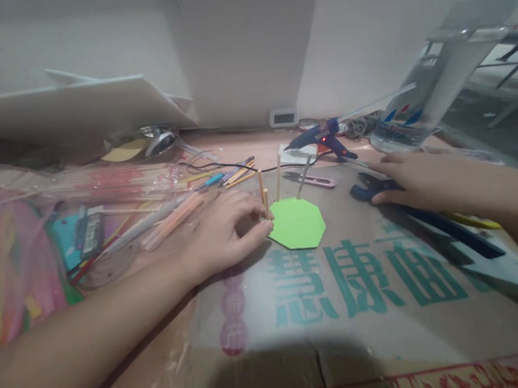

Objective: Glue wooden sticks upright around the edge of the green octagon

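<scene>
A bright green octagonal piece [297,224] lies on the printed cardboard, with several thin sticks standing upright along its back and left edges. My left hand [230,229] is closed at the left edge, thumb and fingertips around the base of a short wooden stick [267,202]. Over on the right, my right hand [417,179] reaches past the dark-handled pliers [378,186], its fingers apart and touching or hovering over them; contact is unclear. Behind the green piece lie small pink-handled snips [317,180].
A blue glue gun [324,139] rests at the back beside a small white display [283,117]. Pens, sticks and plastic-wrapped coloured strips [5,265] cover the left side. A clear plastic container [395,130] stands back right; a white board [50,120] leans at back left.
</scene>
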### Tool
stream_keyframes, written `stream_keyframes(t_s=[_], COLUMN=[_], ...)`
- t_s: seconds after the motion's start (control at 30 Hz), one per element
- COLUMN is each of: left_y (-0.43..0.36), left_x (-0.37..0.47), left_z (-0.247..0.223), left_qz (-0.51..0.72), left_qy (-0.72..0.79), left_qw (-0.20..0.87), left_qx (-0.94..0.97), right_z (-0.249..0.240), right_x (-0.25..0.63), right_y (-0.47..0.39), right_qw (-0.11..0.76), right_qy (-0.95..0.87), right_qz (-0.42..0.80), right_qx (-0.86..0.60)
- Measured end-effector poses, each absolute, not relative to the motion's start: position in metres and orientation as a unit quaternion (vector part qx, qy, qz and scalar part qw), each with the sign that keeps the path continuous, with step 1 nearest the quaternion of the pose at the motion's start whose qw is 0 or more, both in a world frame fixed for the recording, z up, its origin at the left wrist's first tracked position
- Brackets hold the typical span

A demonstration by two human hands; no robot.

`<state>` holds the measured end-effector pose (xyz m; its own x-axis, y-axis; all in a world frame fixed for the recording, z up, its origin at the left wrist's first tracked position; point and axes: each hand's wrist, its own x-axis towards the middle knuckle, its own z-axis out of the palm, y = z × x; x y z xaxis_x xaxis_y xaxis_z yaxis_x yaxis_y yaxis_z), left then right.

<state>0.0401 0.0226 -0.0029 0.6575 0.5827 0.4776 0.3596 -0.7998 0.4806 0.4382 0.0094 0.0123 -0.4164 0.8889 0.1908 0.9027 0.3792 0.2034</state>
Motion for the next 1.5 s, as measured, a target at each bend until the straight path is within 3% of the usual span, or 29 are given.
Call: stream_keyframes(t_s=[0.27, 0.4, 0.5, 0.77, 1.5], left_y=[0.025, 0.027, 0.027, 0.023, 0.023], left_x=[0.041, 0.041, 0.041, 0.040, 0.042], left_z=[-0.006, -0.007, -0.007, -0.005, -0.002], left_qz=[0.337, 0.338, 0.342, 0.349, 0.327], left_qy=[0.259, 0.250, 0.247, 0.250, 0.252], left_qw=[0.163, 0.154, 0.150, 0.150, 0.141], left_qx=[0.890, 0.894, 0.894, 0.891, 0.900], right_z=[0.030, 0.028, 0.013, -0.009, -0.007], right_x=[0.394, 0.328, 0.303, 0.309, 0.308], right_y=[-0.001, -0.038, -0.052, -0.041, -0.043], right_qw=[0.112, 0.230, 0.241, 0.222, 0.199], right_qy=[-0.816, -0.891, -0.926, -0.925, -0.924], right_qz=[-0.149, -0.129, -0.099, 0.012, 0.030], right_qx=[-0.547, -0.370, -0.275, -0.309, -0.325])
